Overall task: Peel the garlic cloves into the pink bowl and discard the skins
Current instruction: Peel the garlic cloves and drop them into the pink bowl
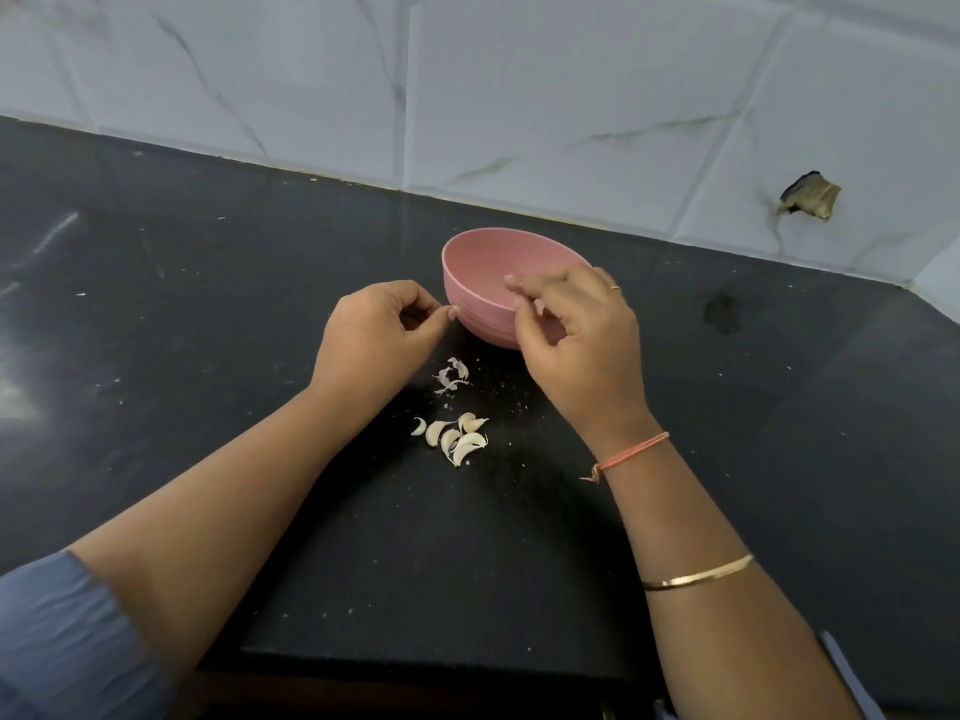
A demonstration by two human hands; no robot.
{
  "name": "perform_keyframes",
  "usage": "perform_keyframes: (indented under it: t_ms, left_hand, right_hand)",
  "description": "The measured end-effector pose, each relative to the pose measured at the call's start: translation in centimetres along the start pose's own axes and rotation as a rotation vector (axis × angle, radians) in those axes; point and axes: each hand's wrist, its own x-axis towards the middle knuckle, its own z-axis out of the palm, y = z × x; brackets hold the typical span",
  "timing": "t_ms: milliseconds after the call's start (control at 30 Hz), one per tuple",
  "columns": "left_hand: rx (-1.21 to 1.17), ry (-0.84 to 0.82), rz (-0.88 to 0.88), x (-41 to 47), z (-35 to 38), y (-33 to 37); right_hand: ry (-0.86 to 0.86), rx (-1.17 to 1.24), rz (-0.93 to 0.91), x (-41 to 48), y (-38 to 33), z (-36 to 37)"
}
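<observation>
Dark table [208, 304] under a pale tiled wall [519, 96] carries the pink bowl [470, 298] at far centre. The garlic cloves [453, 437] are heaped near, with loose skins [452, 374] between, so everything is within short reach. The right hand [571, 330] hovers at the bowl's near rim, fingers curled, probably placed to drop a clove. The left hand [379, 335] pinches its fingertips just left of the bowl. What either holds cannot be told.

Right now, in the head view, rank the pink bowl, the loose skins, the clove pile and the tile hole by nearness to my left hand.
1. Pink bowl, just right of the left hand.
2. Loose skins, below the bowl, toward the person.
3. Clove pile, closer to the person again.
4. Tile hole, far to the upper right.
</observation>
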Motion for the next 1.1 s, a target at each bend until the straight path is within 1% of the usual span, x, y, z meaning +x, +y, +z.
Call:
perform_keyframes:
  t_ms: [33,67,133,167,200,267,433,500,667,833,1100]
  left_hand:
    - [0.003,0.001,0.005,0.0,0.0,0.0]
    - [0.007,0.0,0.009,0.0,0.0,-0.1]
    - [0.019,-0.009,0.021,0.0,0.0,-0.1]
    - [0.025,-0.014,0.025,-0.1,0.0,-0.1]
    - [0.031,-0.014,0.027,0.0,0.0,-0.1]
    - [0.033,-0.008,0.027,-0.1,0.0,-0.2]
    - [0.021,-0.001,0.046,0.0,0.0,-0.2]
    - [0.02,-0.003,0.055,0.0,0.1,-0.2]
    - [0.023,-0.024,0.057,0.0,0.0,-0.2]
    - [0.024,-0.03,0.059,0.0,0.0,-0.1]
    - [0.018,-0.036,0.049,-0.1,0.0,-0.1]
  right_hand:
    - [-0.085,0.073,-0.022,-0.2,-0.2,-0.3]
    - [-0.209,0.135,-0.015,-0.5,-0.4,-0.5]
    - [-0.493,0.195,0.06,-0.9,-0.7,-0.6]
    - [-0.596,0.211,0.112,-1.2,-0.8,-0.5]
    - [-0.657,0.236,0.166,-1.2,-0.9,-0.5]
    - [-0.716,0.305,0.266,-1.2,-0.9,-0.6]
    - [-0.917,0.401,0.399,-1.2,-0.4,-1.2]
    - [-0.947,0.397,0.412,-1.3,-0.4,-1.1]
    - [-0.953,0.387,0.385,-1.3,-0.7,-0.9]
    - [-0.966,0.365,0.328,-1.3,-0.9,-0.8]
    - [-0.941,0.466,0.336,-1.3,-0.7,-0.8]
